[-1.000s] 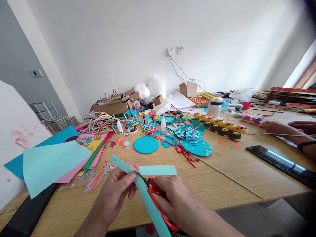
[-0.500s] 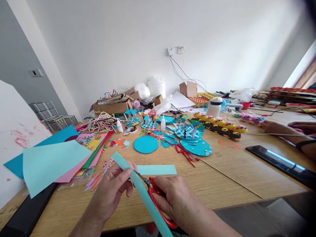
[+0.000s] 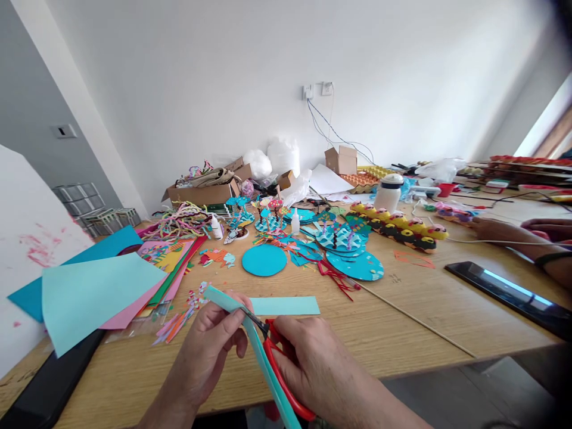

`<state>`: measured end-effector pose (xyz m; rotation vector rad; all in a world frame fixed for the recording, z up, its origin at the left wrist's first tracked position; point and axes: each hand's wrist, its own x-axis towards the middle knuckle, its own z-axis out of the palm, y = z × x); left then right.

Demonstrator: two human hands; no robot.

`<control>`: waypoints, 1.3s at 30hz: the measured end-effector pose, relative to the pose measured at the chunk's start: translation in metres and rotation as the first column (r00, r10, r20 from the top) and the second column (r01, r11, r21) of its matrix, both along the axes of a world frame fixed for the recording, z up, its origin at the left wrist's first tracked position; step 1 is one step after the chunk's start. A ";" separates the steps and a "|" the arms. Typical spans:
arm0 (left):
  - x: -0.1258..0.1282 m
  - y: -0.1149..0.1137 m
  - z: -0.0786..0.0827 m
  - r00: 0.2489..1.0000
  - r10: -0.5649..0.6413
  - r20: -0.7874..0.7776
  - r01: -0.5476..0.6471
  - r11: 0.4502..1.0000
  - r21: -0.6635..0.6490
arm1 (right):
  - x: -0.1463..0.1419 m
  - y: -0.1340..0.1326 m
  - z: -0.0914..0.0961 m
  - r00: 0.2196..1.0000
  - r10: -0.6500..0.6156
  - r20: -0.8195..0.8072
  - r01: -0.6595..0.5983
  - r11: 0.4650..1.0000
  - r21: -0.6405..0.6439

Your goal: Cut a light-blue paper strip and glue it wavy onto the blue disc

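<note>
My left hand (image 3: 208,339) pinches a long light-blue paper strip (image 3: 261,356) near its upper end, thumb on top. The strip slants down toward me past the table's front edge. My right hand (image 3: 308,351) is closed round the red handles of a pair of scissors (image 3: 281,381). The dark blades point left and meet the strip close to my left fingertips; whether they are cutting through is hidden by the fingers. Behind my hands a second light-blue strip (image 3: 286,305) lies flat on the table. Beyond it rests a round blue disc (image 3: 264,260).
Coloured paper sheets (image 3: 102,292) are stacked at left. Decorated blue discs (image 3: 355,265), glue bottles (image 3: 217,227) and scraps lie farther back. A thin stick (image 3: 415,320) and a black tablet (image 3: 509,298) are at right, near another person's hands (image 3: 504,232).
The strip's upper end has tipped lower and the strip has turned more edge-on. The scissors and my right hand have shifted slightly left, and the blades look more closed.
</note>
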<state>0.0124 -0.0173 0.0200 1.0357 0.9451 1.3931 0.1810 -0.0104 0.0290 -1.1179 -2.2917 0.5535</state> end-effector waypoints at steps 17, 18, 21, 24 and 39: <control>-0.005 0.000 -0.006 0.999 -0.044 -0.007 0.044 0.998 0.037 | -0.002 0.001 -0.005 1.000 -0.006 0.010 0.006 1.000 0.007; -0.005 0.000 -0.006 0.999 -0.047 -0.007 0.047 0.998 0.036 | -0.002 0.002 -0.006 1.000 -0.006 0.011 0.006 1.000 0.009; -0.005 0.000 -0.007 0.999 -0.044 0.002 0.044 0.999 0.030 | -0.001 0.003 -0.009 1.000 -0.005 0.016 0.004 1.000 0.017; -0.007 0.000 -0.005 0.999 -0.042 -0.009 0.042 0.999 0.021 | 0.000 0.003 -0.009 0.999 -0.017 0.037 0.017 1.000 0.023; -0.004 0.000 -0.003 0.998 0.061 0.030 -0.061 0.998 0.007 | -0.001 0.000 -0.007 0.996 -0.034 0.082 0.034 0.999 0.003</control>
